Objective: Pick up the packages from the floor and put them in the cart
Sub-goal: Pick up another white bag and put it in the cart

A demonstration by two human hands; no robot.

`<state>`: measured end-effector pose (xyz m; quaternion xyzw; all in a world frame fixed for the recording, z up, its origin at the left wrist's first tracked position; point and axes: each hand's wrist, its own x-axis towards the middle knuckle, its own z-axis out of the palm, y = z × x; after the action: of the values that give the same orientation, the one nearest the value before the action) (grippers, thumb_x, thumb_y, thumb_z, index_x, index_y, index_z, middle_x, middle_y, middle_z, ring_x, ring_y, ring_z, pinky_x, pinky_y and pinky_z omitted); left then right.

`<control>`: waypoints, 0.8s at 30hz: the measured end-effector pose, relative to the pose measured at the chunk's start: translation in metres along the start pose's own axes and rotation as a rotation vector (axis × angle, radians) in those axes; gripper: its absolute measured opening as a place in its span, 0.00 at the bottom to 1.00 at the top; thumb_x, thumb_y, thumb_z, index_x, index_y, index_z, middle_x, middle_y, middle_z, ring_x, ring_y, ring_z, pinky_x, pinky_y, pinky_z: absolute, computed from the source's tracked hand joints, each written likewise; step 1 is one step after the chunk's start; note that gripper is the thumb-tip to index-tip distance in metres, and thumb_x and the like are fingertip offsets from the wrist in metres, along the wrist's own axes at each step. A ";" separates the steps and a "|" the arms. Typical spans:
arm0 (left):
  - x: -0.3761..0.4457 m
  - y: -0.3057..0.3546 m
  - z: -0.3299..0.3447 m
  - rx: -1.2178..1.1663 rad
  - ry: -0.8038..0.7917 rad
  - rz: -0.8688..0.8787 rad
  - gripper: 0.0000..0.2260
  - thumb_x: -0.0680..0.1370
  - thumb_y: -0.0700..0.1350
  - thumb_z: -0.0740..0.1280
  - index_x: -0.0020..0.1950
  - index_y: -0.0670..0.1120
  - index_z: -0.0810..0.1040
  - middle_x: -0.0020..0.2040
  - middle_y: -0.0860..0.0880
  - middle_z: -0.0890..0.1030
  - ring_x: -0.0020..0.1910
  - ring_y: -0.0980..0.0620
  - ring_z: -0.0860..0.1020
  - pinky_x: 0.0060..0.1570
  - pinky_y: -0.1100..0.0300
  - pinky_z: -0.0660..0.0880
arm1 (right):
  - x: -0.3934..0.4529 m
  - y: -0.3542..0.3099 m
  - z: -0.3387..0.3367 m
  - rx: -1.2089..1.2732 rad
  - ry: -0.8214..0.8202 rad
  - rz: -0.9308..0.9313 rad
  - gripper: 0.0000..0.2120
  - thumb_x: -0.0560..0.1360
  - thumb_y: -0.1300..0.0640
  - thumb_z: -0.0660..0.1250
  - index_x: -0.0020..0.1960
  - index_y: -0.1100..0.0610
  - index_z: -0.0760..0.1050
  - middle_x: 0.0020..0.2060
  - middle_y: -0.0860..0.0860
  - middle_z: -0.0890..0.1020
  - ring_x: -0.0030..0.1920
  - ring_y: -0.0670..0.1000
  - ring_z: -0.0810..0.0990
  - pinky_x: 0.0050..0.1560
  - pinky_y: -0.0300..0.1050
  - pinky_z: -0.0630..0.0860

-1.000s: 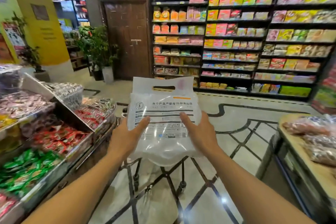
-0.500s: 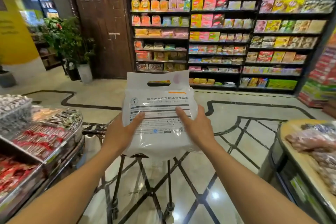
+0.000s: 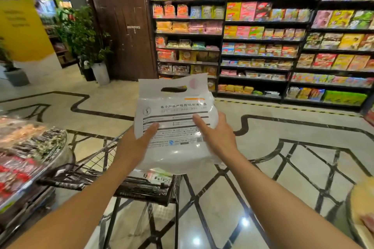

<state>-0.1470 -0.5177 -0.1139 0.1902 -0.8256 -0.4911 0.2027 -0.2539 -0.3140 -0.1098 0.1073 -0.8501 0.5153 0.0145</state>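
I hold a white plastic package [image 3: 175, 119] with a carry-handle slot and printed text upright in front of me, above the cart. My left hand [image 3: 136, 143] grips its left side, thumb across the front. My right hand [image 3: 216, 135] grips its right side the same way. Below the package stands a black wire shopping cart [image 3: 97, 176]; another package [image 3: 159, 178] lies inside it, mostly hidden by the one I hold.
A display stand [image 3: 30, 147] with wrapped snacks is close on my left, touching the cart's side. A wooden counter edge [image 3: 360, 204] sits at the lower right. Tall stocked shelves [image 3: 263, 42] line the back, with a brown door [image 3: 121, 22] and potted plants [image 3: 85, 38].
The view has swung left and down, bringing the cart's basket into sight under the package. Both hands keep the same grip, and the package now hangs over the basket.
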 end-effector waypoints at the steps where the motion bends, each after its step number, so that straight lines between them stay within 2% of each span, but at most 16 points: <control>1: 0.014 -0.002 0.005 0.006 0.012 -0.019 0.09 0.79 0.65 0.63 0.53 0.63 0.76 0.44 0.59 0.83 0.41 0.61 0.81 0.35 0.65 0.73 | 0.015 0.002 0.003 0.002 -0.010 -0.002 0.43 0.70 0.23 0.65 0.75 0.47 0.64 0.59 0.49 0.80 0.57 0.55 0.82 0.59 0.62 0.82; 4: 0.050 -0.010 0.017 0.015 0.059 -0.067 0.13 0.80 0.63 0.64 0.56 0.56 0.78 0.44 0.58 0.82 0.40 0.60 0.80 0.34 0.65 0.71 | 0.058 0.006 0.016 0.008 -0.042 -0.012 0.47 0.66 0.19 0.63 0.76 0.46 0.64 0.61 0.49 0.81 0.58 0.55 0.83 0.59 0.62 0.82; 6: 0.077 -0.022 0.022 0.022 0.092 -0.107 0.15 0.80 0.62 0.65 0.57 0.53 0.79 0.43 0.58 0.81 0.40 0.59 0.80 0.33 0.65 0.71 | 0.085 0.010 0.031 0.014 -0.071 -0.028 0.46 0.68 0.20 0.63 0.77 0.46 0.64 0.63 0.49 0.81 0.59 0.56 0.82 0.60 0.63 0.82; 9: 0.121 -0.043 0.028 -0.010 0.134 -0.150 0.14 0.79 0.63 0.68 0.54 0.54 0.81 0.43 0.57 0.83 0.43 0.56 0.82 0.35 0.63 0.74 | 0.131 0.018 0.060 0.006 -0.096 -0.042 0.41 0.72 0.24 0.65 0.76 0.46 0.64 0.61 0.47 0.80 0.59 0.55 0.83 0.60 0.63 0.82; 12: 0.163 -0.070 0.031 -0.043 0.161 -0.155 0.20 0.77 0.65 0.68 0.58 0.51 0.81 0.45 0.55 0.85 0.42 0.55 0.84 0.33 0.64 0.77 | 0.178 0.023 0.094 -0.022 -0.131 -0.067 0.40 0.73 0.23 0.64 0.74 0.47 0.66 0.57 0.43 0.79 0.58 0.54 0.83 0.59 0.61 0.82; 14: 0.190 -0.089 0.031 -0.059 0.171 -0.186 0.23 0.74 0.68 0.68 0.59 0.51 0.79 0.45 0.55 0.85 0.42 0.54 0.84 0.29 0.68 0.76 | 0.208 0.025 0.118 -0.040 -0.163 -0.091 0.38 0.74 0.25 0.66 0.74 0.48 0.67 0.57 0.43 0.78 0.57 0.52 0.83 0.60 0.59 0.81; 16: 0.213 -0.104 0.031 -0.101 0.189 -0.228 0.25 0.73 0.70 0.69 0.60 0.53 0.78 0.46 0.54 0.85 0.43 0.54 0.85 0.30 0.67 0.76 | 0.236 0.028 0.141 -0.055 -0.194 -0.106 0.36 0.75 0.28 0.67 0.74 0.49 0.67 0.58 0.44 0.78 0.57 0.53 0.82 0.60 0.57 0.80; 19: 0.244 -0.129 0.031 -0.143 0.227 -0.302 0.19 0.77 0.64 0.70 0.61 0.53 0.77 0.45 0.55 0.84 0.41 0.57 0.83 0.29 0.69 0.74 | 0.273 0.032 0.176 -0.077 -0.253 -0.093 0.38 0.75 0.28 0.67 0.76 0.49 0.65 0.58 0.46 0.80 0.58 0.55 0.83 0.62 0.59 0.80; 21: 0.258 -0.147 0.030 -0.164 0.266 -0.330 0.21 0.76 0.64 0.71 0.61 0.53 0.79 0.47 0.54 0.85 0.42 0.56 0.84 0.32 0.67 0.75 | 0.293 0.036 0.199 -0.063 -0.300 -0.097 0.37 0.75 0.28 0.67 0.76 0.48 0.66 0.59 0.46 0.81 0.60 0.56 0.83 0.63 0.60 0.79; 24: 0.266 -0.179 0.027 -0.229 0.321 -0.369 0.31 0.67 0.74 0.72 0.61 0.56 0.80 0.50 0.54 0.88 0.47 0.53 0.87 0.45 0.56 0.83 | 0.310 0.043 0.234 -0.044 -0.395 -0.102 0.37 0.73 0.27 0.67 0.75 0.45 0.67 0.62 0.43 0.81 0.62 0.52 0.81 0.66 0.58 0.77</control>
<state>-0.3657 -0.7141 -0.2449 0.3888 -0.6732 -0.5735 0.2581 -0.5451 -0.5521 -0.2149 0.2489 -0.8411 0.4639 -0.1241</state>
